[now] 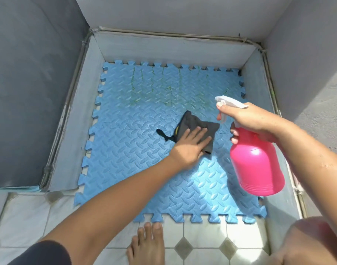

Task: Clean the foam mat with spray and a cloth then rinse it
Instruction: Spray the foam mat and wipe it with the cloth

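A blue interlocking foam mat (140, 150) lies flat in a walled corner, with green streaks of dirt across its far half. A dark grey cloth (192, 121) rests near the mat's middle. My left hand (190, 146) presses flat on the cloth, fingers spread over it. My right hand (246, 119) holds a pink spray bottle (257, 165) by its neck, above the mat's right side. A finger sits on the white trigger head, whose nozzle points left and away from me.
Low grey walls (163, 48) enclose the mat at the left, back and right. White floor tiles (200, 234) with dark diamond insets run along the near edge. My bare foot (146, 243) stands just before the mat, and my knee (315, 243) is at the lower right.
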`<act>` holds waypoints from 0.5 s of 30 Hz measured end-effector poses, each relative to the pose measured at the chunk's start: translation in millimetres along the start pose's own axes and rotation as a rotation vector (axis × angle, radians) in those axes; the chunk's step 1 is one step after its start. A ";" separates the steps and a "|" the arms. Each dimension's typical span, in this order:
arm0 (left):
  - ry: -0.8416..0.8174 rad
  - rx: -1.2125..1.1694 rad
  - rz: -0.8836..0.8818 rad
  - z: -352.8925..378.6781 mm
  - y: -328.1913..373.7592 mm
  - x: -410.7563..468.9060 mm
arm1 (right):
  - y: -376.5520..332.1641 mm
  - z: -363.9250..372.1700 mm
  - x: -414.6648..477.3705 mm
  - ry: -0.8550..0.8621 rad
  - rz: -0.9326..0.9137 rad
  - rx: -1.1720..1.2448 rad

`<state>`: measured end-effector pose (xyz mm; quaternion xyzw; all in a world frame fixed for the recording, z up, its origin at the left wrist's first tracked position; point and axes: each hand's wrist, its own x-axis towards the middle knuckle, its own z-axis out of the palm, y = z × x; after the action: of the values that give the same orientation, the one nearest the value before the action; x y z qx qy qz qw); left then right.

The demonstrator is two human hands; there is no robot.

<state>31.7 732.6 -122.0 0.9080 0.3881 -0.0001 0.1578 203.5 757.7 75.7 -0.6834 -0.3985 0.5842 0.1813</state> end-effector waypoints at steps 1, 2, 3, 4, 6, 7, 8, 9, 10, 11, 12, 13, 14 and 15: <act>-0.011 0.018 0.075 6.9 11.8 -4.7 | 2.1 0.1 0.8 -0.003 0.015 -0.006; 0.016 0.022 0.097 10.4 12.5 -9.5 | 3.7 1.0 0.5 -0.011 0.035 -0.024; 0.064 0.007 0.070 8.4 4.9 -14.3 | 5.7 1.4 0.5 -0.022 0.051 -0.048; 0.114 -0.009 -0.001 3.5 -8.5 -20.2 | 6.5 1.2 0.1 -0.030 0.063 -0.068; 0.187 -0.035 -0.259 -7.8 -44.2 -42.0 | 6.2 -0.6 -1.4 -0.047 0.069 -0.087; 0.213 -0.036 -0.417 -12.7 -64.7 -61.3 | 5.7 -0.5 -2.2 -0.059 0.069 -0.087; 0.235 -0.038 -0.560 -16.3 -83.6 -85.7 | 5.1 1.1 -3.5 -0.073 0.064 -0.087; 0.248 -0.044 -0.680 -18.9 -99.2 -113.5 | 5.5 4.5 -4.3 -0.088 0.056 -0.093; 0.255 -0.050 -0.773 -20.1 -109.8 -141.3 | 5.6 9.5 -5.8 -0.108 0.053 -0.112; 0.253 -0.051 -0.846 -19.7 -114.6 -166.2 | 5.4 14.6 -6.5 -0.125 0.053 -0.139; 0.245 -0.051 -0.889 -17.5 -113.4 -187.1 | 4.0 20.8 -8.1 -0.151 0.049 -0.167; 0.232 -0.053 -0.906 -13.3 -106.5 -203.2 | 3.0 27.1 -9.4 -0.187 0.042 -0.193; 0.218 -0.061 -0.901 -8.1 -95.0 -214.7 | 1.7 33.2 -10.9 -0.229 0.031 -0.215; 0.203 -0.073 -0.877 -2.4 -80.1 -221.7 | 0.2 38.8 -12.8 -0.267 0.019 -0.232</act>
<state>-180.0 629.1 -115.4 0.6470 0.7494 0.0357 0.1359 167.0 739.5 74.2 -0.6200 -0.4773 0.6214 0.0410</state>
